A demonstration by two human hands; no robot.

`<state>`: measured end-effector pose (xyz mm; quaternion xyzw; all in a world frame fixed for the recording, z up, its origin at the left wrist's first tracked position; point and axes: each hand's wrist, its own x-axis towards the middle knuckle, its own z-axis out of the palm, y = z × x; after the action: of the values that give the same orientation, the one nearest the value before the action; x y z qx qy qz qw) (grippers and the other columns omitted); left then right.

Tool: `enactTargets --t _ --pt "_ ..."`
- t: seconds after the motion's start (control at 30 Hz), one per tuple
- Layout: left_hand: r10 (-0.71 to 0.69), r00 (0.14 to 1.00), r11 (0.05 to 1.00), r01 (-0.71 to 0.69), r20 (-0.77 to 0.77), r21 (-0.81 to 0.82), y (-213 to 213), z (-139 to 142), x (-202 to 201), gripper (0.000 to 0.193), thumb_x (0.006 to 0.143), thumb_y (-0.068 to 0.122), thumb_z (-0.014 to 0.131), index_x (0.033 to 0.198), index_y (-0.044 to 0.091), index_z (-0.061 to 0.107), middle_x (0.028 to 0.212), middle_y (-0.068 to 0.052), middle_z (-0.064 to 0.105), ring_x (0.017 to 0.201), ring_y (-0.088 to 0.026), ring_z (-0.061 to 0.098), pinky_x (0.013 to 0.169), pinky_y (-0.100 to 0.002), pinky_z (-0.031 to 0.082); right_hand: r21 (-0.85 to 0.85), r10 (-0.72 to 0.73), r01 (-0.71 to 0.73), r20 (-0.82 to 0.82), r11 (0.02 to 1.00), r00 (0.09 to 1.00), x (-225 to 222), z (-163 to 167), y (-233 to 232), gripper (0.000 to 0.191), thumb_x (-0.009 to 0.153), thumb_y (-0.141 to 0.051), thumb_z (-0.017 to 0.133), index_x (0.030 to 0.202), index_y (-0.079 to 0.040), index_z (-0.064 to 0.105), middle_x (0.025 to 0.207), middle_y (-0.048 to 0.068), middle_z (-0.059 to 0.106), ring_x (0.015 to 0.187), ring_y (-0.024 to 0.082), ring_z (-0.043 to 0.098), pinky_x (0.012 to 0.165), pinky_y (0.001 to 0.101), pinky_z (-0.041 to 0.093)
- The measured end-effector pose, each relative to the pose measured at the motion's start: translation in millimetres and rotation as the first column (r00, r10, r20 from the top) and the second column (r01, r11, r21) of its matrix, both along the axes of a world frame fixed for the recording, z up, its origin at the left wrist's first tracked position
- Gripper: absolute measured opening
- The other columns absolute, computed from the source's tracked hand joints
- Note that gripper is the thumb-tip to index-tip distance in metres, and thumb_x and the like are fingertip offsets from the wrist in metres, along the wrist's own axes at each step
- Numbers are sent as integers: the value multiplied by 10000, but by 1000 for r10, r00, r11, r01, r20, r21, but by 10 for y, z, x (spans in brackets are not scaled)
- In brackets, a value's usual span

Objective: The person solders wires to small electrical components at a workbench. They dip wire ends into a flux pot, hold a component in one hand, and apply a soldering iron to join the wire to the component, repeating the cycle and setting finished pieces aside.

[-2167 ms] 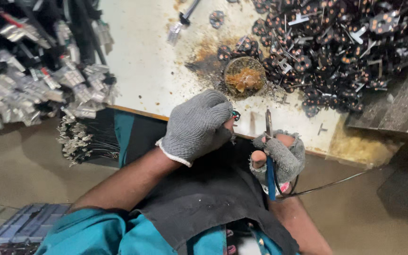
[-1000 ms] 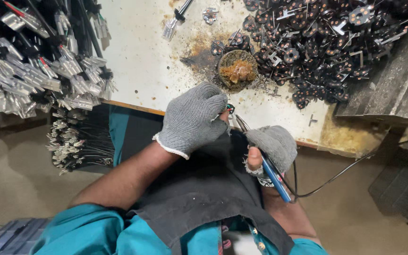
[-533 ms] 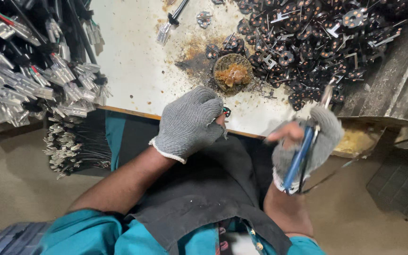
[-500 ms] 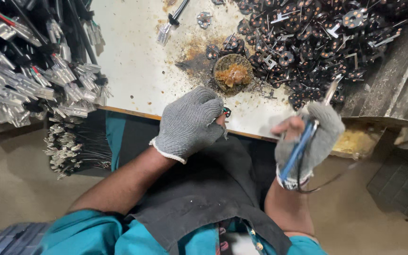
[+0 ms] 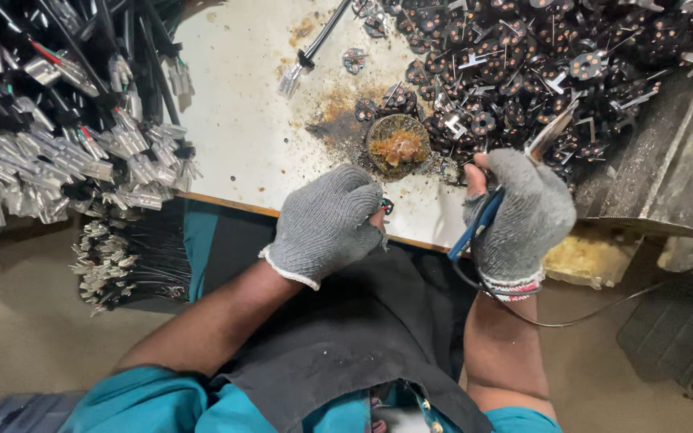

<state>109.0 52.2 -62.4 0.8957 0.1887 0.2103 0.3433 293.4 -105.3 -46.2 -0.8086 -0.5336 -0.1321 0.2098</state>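
Left hand (image 5: 326, 224) closed tight on small dark part (image 5: 386, 207) at table edge. Right hand (image 5: 519, 212) wrapped around blue-handled iron (image 5: 483, 220), tip toward 1 o'clock. Advise steadying part, dipping tip in flux tin (image 5: 397, 145) at 12 o'clock.

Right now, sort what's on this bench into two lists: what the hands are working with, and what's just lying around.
In use:
- left hand, pinching a small dark part
- right hand, gripping a blue-handled tool with a trailing cord
- round tin of brown paste, just ahead of both hands

Lying about:
- pile of dark pronged parts
- bundled black cables
- single cable end
- grey metal block
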Motion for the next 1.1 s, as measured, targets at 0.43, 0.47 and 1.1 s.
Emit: enactTargets --t 0.43,0.47,1.1 --pt "-2 1000 1000 2 8 -5 -20 -12 12 114 801 172 742 864 103 677 942 -92 666 849 -313 678 695 -435 549 -14 11 -12 -11 1000 1000 28 102 -19 272 1002 -151 857 1156 -207 639 928 59 691 788 289 673 728 400 510" --pt "6 1000 1000 -6 6 -8 -20 -15 11 114 801 171 740 869 104 677 945 -90 666 849 -311 679 694 -434 550 30 41 -40 -32 999 999 -22 142 -22 279 1037 -143 852 1180 -176 615 941 51 703 806 285 678 745 397 514" --pt "2 1000 999 -2 -9 -37 -29 -18 -5 143 754 126 717 878 94 653 929 -109 643 835 -348 666 675 -457 534 4 -12 14 -295 1000 955 -657 169 150 250 960 -135 793 1156 -146 639 961 49 720 866 305 680 781 430 521"
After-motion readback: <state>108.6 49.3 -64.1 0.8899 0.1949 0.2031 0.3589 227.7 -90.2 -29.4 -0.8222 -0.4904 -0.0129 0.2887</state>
